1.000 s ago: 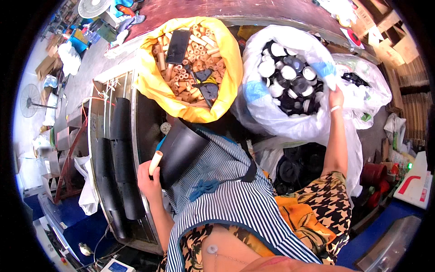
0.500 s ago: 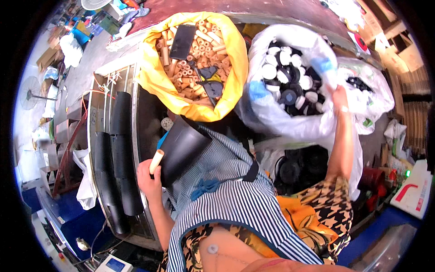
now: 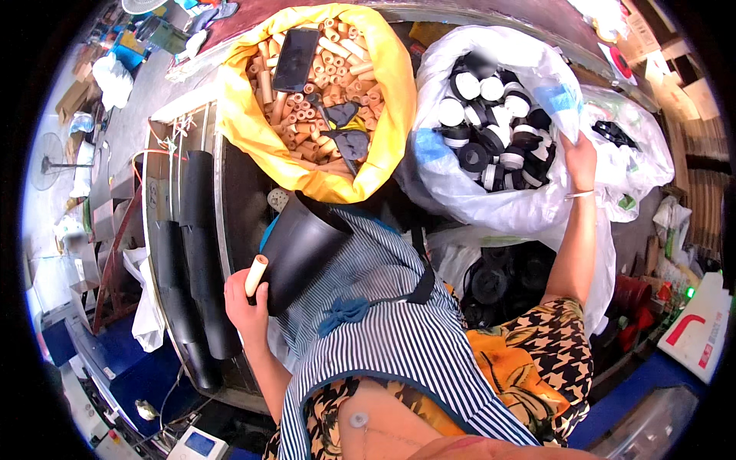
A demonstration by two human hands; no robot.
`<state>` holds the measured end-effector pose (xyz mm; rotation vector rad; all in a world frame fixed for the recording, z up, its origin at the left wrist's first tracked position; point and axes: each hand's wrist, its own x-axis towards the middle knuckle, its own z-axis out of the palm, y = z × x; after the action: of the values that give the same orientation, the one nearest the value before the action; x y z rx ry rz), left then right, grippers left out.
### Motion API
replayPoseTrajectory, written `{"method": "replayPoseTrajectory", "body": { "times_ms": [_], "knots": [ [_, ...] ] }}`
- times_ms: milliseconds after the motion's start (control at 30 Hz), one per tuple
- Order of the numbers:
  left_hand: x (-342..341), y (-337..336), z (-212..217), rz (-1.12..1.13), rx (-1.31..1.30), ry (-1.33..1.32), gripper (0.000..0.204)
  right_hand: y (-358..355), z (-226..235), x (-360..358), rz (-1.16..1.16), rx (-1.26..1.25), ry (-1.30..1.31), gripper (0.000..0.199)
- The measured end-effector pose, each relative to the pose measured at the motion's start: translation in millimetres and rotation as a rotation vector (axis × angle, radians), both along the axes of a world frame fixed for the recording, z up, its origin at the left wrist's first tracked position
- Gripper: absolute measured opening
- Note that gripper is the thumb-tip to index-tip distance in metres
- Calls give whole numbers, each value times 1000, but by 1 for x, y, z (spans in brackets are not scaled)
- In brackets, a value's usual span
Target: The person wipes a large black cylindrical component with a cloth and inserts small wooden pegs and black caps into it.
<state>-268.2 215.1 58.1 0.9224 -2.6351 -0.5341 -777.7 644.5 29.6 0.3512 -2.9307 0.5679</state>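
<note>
My left hand (image 3: 247,310) is closed on a short tan tube (image 3: 257,273), which sticks up from between thumb and fingers. Right beside that hand a wide black cylinder (image 3: 303,249), open at its top end, leans on my striped apron; whether my fingers also grip it I cannot tell. My right hand (image 3: 580,159) is closed on the rim of a white plastic bag (image 3: 475,205) at its right side. Inside the bag lie many round black and white caps (image 3: 491,88).
A yellow bag (image 3: 314,184) full of tan tubes stands ahead, with a phone (image 3: 296,60) and dark scissors-like handles (image 3: 345,130) on top. Black cylinders (image 3: 201,253) lie in a trough at left. Another white bag (image 3: 640,153) sits at right, and round black parts (image 3: 506,280) below.
The view has shifted slightly. My right hand now pulls the bag's rim up into a peak, and the caps inside have shifted. My left hand keeps the tan tube.
</note>
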Motion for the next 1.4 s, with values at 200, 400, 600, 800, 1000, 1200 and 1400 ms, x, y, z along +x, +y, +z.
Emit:
{"method": "replayPoseTrajectory", "body": {
  "times_ms": [200,400,600,800,1000,1200,1400],
  "knots": [
    [10,-3,-9,49,-25,-6,30,-48,23,25,-164,578,232,42],
    [10,-2,-9,83,-47,23,27,-130,-17,98,319,100,165,46],
    [5,-1,-3,69,-7,96,25,-182,-201,131,287,317,-116,67],
    [15,-4,-8,19,-27,205,29,-165,-196,67,180,44,-495,52],
    [24,-13,-17,72,7,230,27,-196,-74,83,185,-889,-940,55],
    [15,-18,-18,43,30,231,26,-204,-79,127,298,-1003,-980,45],
    [11,-17,-15,70,44,230,21,-221,-119,144,446,-787,-620,43]
  ]
}}
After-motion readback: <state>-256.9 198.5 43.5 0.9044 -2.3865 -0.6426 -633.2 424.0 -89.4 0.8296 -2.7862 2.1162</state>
